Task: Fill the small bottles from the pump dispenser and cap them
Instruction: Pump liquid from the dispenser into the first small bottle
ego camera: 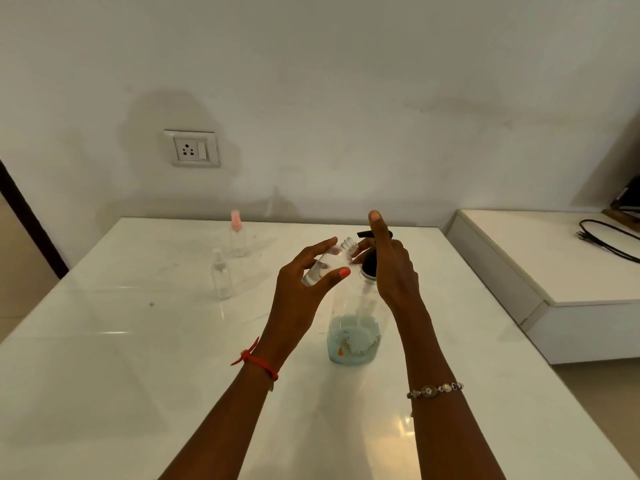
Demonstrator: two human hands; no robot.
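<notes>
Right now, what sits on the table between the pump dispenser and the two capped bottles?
Nothing: the head view shows bare table between the dispenser and the capped bottles. The left hand holds an open bottle above it.

Left hand (304,282) tilts a small clear uncapped plastic bottle (329,263), neck right under the black nozzle of the clear pump dispenser (353,327). Right hand (391,268) wraps the pump head, one finger raised. Two capped bottles (221,275) stand left of the hands.
</notes>
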